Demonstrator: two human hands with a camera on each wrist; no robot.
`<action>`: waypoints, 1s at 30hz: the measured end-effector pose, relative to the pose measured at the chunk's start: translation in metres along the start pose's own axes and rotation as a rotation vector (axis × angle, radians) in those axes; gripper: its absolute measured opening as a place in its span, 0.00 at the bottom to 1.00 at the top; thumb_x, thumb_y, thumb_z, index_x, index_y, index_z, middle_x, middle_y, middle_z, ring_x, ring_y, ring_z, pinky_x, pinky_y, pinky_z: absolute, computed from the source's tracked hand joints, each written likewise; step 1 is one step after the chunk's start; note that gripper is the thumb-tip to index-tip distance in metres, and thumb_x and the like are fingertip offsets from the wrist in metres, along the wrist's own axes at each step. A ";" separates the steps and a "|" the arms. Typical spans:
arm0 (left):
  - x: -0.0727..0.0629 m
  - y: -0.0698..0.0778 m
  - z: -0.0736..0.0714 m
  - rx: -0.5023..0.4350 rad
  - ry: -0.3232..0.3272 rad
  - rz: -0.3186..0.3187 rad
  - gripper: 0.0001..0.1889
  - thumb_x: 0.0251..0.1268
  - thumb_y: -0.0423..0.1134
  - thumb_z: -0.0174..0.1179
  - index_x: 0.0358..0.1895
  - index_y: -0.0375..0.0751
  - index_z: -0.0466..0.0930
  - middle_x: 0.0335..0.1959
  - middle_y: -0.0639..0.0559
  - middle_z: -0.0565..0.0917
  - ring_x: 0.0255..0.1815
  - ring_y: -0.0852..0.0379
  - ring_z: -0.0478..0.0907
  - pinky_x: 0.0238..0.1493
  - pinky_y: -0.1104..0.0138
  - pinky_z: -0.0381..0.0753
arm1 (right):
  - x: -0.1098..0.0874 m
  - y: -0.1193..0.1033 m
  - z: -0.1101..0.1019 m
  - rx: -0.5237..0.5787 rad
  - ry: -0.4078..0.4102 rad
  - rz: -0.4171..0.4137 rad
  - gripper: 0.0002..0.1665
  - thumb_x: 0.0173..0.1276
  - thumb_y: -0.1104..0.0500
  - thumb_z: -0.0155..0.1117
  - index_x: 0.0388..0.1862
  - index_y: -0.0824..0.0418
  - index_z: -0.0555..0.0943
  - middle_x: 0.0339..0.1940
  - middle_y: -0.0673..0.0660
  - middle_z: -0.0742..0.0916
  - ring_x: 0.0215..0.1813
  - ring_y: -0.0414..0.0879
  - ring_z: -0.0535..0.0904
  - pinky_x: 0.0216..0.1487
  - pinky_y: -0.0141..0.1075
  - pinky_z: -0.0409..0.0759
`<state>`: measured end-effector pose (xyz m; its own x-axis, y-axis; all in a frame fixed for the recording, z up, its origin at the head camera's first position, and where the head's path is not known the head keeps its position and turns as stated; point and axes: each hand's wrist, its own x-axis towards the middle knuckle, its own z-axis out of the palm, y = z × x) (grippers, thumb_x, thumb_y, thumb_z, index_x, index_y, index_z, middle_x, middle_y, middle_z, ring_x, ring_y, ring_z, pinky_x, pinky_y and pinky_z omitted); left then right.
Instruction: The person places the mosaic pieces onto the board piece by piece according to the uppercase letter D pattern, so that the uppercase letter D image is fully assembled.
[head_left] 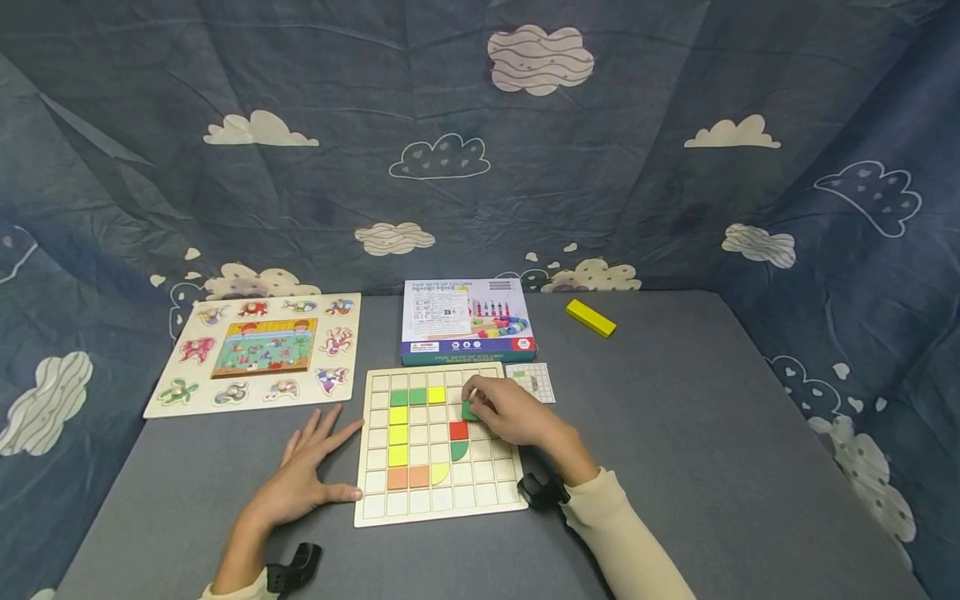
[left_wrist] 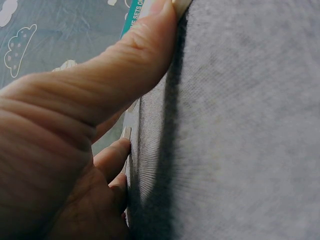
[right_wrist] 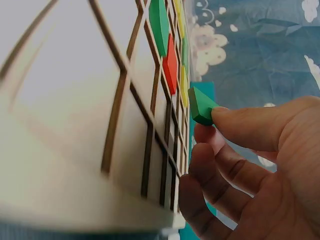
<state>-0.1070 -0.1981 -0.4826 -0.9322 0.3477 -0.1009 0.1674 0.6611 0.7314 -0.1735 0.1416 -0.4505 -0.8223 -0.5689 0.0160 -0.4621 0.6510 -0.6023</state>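
Note:
A wooden grid board (head_left: 465,497) lies on the table with green, yellow, orange and red tiles in some of its cells. My right hand (head_left: 517,410) pinches a green tile (right_wrist: 201,106) between thumb and fingertips, over the board's upper right part. Below that tile sit a red square tile (head_left: 458,431) and a green quarter-round tile (head_left: 459,450). At the board's left edge, my left hand (head_left: 300,471) is spread on the table, its thumb and a finger touching the rim. In the left wrist view the thumb (left_wrist: 135,55) stretches toward the board's edge.
A small pattern card (head_left: 542,382) lies at the board's upper right corner. Behind the board is a beaded-boxes carton (head_left: 468,321). To the left lies a sea-animal puzzle board (head_left: 176,371); a yellow block (head_left: 591,318) rests at the back right. A cloud-print cloth hangs behind.

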 end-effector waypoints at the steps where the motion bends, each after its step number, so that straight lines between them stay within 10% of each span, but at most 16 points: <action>1: 0.000 0.000 0.000 0.001 0.000 -0.001 0.54 0.40 0.56 0.79 0.76 0.47 0.65 0.82 0.33 0.46 0.81 0.27 0.29 0.71 0.31 0.26 | 0.002 -0.001 0.002 0.001 -0.002 -0.004 0.08 0.77 0.62 0.55 0.49 0.60 0.79 0.27 0.47 0.81 0.27 0.38 0.71 0.34 0.33 0.73; 30: -0.002 0.004 -0.001 -0.003 0.008 0.001 0.53 0.39 0.53 0.79 0.76 0.47 0.66 0.81 0.32 0.47 0.80 0.26 0.31 0.71 0.30 0.28 | 0.018 -0.011 0.017 -0.106 0.024 0.024 0.06 0.77 0.62 0.55 0.47 0.56 0.79 0.26 0.46 0.79 0.30 0.40 0.73 0.36 0.34 0.74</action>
<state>-0.1051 -0.1967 -0.4787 -0.9344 0.3431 -0.0954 0.1671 0.6589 0.7335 -0.1776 0.1152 -0.4568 -0.8406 -0.5411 0.0222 -0.4736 0.7145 -0.5150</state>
